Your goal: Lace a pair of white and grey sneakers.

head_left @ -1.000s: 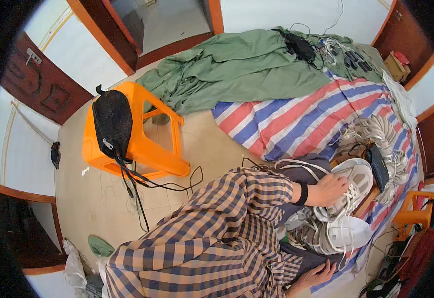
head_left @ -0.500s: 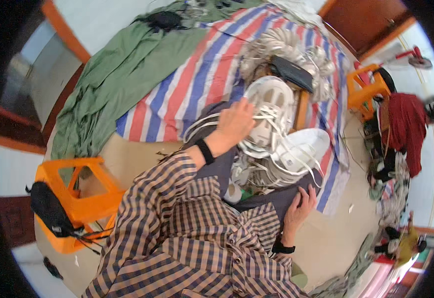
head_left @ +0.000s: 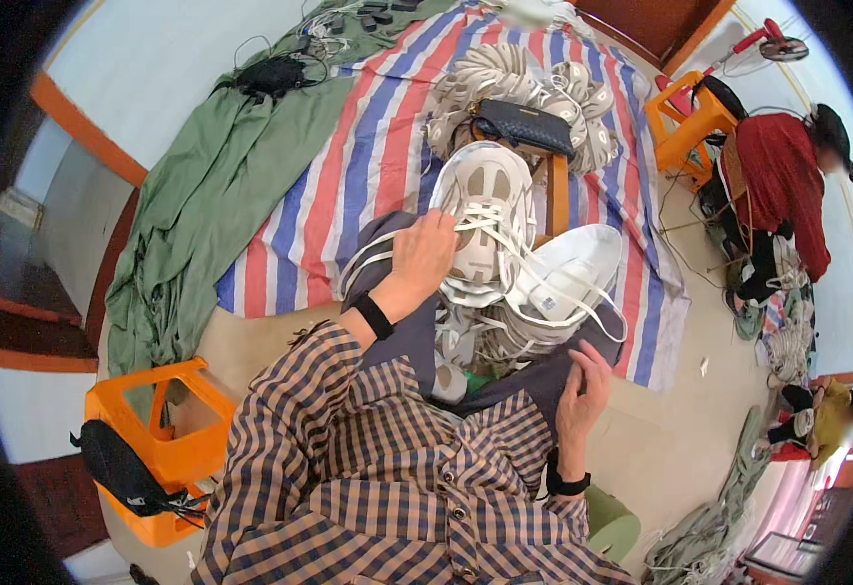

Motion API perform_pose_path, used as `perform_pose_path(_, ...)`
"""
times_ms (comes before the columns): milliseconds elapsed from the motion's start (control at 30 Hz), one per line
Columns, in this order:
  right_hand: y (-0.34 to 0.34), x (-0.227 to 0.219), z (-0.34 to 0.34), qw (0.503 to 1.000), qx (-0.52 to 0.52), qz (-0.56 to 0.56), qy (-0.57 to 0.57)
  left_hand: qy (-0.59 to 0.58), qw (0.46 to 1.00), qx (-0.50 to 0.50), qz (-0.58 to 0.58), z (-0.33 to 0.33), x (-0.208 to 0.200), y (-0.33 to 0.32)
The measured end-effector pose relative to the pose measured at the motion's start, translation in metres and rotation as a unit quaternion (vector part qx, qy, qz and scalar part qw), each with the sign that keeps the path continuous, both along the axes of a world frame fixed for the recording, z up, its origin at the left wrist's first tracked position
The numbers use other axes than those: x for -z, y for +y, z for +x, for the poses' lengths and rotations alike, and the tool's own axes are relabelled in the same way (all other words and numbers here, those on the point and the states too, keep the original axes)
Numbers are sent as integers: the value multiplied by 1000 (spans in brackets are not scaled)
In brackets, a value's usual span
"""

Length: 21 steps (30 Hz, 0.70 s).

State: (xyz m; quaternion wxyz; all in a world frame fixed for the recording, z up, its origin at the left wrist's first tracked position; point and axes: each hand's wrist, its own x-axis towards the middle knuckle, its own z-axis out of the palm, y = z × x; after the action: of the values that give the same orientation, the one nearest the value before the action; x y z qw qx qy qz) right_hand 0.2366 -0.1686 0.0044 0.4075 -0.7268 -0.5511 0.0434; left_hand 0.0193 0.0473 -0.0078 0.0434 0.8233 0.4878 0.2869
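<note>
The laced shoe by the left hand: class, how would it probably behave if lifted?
The shoe would probably keep its shape, since its rounded toe looks full. Its white laces would likely dangle floppily, as loose loops trail beyond it.

1 pale sneaker [head_left: 480, 249] (laces [head_left: 486, 213] untied)

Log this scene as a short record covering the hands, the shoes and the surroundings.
Left hand: at the left side of the laced shoe, near its white laces; grip unclear
Right hand: fingers loosely bent, nothing visibly held, near the second shoe
Beyond shoes: dark pouch, beige bundles
Floor covering: red, white and blue striped sheet
Left side: orange stool bearing a black bag
Right side: two other people
</note>
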Motion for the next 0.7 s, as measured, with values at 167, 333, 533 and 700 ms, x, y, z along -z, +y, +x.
perform_pose_path(167, 45, -43, -25, 990, -122, 23, 70, 56, 997, 0, 53, 11, 17, 17)
perform_pose_path(333, 122, -23, -51, 986, -151, 76, -10, 49, 999, 5, 4, 3, 26, 19)
perform_pose_path(533, 165, 12, -59, 988, -60, 53, -130, 21, 998, 39, 53, 7, 5, 6)
perform_pose_path(700, 164, 19, -63, 986, -79, 12, -145, 17, 999, 36, 25, -1, 0, 2)
